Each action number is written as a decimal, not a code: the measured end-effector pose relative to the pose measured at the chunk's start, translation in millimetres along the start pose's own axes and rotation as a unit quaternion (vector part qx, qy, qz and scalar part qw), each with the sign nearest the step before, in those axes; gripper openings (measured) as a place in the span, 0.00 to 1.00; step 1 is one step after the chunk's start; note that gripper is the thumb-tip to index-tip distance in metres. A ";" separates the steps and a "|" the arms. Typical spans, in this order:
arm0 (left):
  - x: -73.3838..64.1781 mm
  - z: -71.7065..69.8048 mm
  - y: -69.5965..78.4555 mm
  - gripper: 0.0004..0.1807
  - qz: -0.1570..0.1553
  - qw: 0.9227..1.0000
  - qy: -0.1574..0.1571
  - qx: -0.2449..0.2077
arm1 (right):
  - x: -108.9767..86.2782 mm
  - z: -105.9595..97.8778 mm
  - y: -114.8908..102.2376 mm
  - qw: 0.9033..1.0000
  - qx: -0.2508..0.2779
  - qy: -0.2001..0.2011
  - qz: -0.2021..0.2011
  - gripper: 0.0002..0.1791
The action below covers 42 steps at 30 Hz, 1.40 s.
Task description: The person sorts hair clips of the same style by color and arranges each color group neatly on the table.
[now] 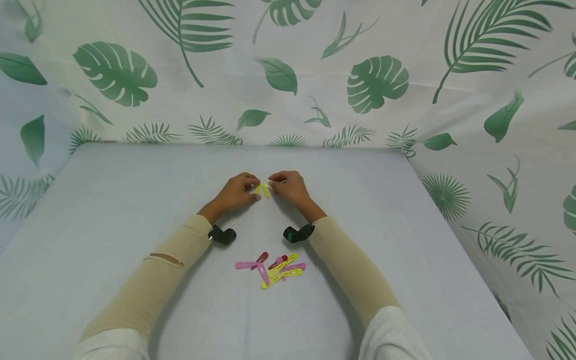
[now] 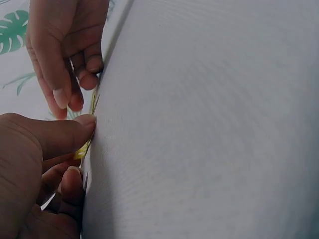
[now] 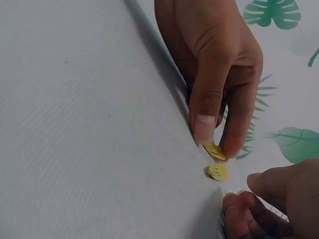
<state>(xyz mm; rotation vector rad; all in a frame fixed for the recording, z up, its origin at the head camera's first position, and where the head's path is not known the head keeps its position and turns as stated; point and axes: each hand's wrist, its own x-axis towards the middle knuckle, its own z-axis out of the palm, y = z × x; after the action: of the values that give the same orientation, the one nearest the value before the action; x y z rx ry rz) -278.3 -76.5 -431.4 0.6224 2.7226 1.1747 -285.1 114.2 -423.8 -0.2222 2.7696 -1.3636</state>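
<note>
My left hand (image 1: 237, 193) pinches a yellow snap hair clip (image 3: 214, 151) between thumb and finger, low over the table. Beside it a second yellow hair clip (image 1: 265, 190) lies on the cloth, a small gap from the first. My right hand (image 1: 291, 188) is just to the right of this second clip. In the right wrist view the right fingertips (image 3: 254, 180) stand apart from the clip, with nothing between them. The left wrist view sees both clips nearly edge-on, partly hidden by the left thumb (image 2: 75, 133).
Nearer the body, a loose pile of pink, dark red and yellow hair clips (image 1: 274, 270) lies between the forearms. A pale cloth covers the table (image 1: 135, 190). Behind it hangs a leaf-patterned curtain (image 1: 310, 75).
</note>
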 end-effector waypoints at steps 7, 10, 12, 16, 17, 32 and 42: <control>-0.1 -0.4 0.9 0.26 -0.009 1.000 0.001 -0.005 | -8.8 -10.3 7.0 1.000 0.010 -0.015 -0.017 0.10; -0.3 -0.2 1.3 0.26 -0.012 1.000 0.003 -0.006 | -13.6 -14.4 8.9 0.999 0.007 -0.030 -0.029 0.10; -0.4 0.1 1.6 0.26 -0.012 1.000 0.004 -0.007 | -17.9 -17.4 9.0 0.998 0.006 -0.044 -0.041 0.10; -0.9 -0.1 1.0 0.25 -0.013 1.000 0.007 -0.010 | -28.1 -22.2 5.6 0.995 0.010 -0.077 -0.069 0.11; -0.9 -0.1 0.7 0.25 -0.013 1.000 0.008 -0.010 | -30.7 -23.2 4.8 0.993 0.010 -0.086 -0.074 0.11; 0.2 1.0 1.0 0.24 -0.016 1.000 0.013 -0.007 | -73.5 -32.3 -5.0 0.960 0.032 -0.225 -0.162 0.11; -0.4 0.6 0.8 0.24 -0.007 1.000 0.016 -0.004 | -99.1 -34.1 -1.5 0.933 0.028 -0.311 -0.179 0.10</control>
<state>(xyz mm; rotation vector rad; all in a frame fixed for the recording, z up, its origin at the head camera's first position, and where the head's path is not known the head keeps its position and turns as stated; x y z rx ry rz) -277.6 -75.8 -431.3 0.5861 2.7430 1.2025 -190.6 154.9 -403.9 -1.0030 2.2158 -1.1538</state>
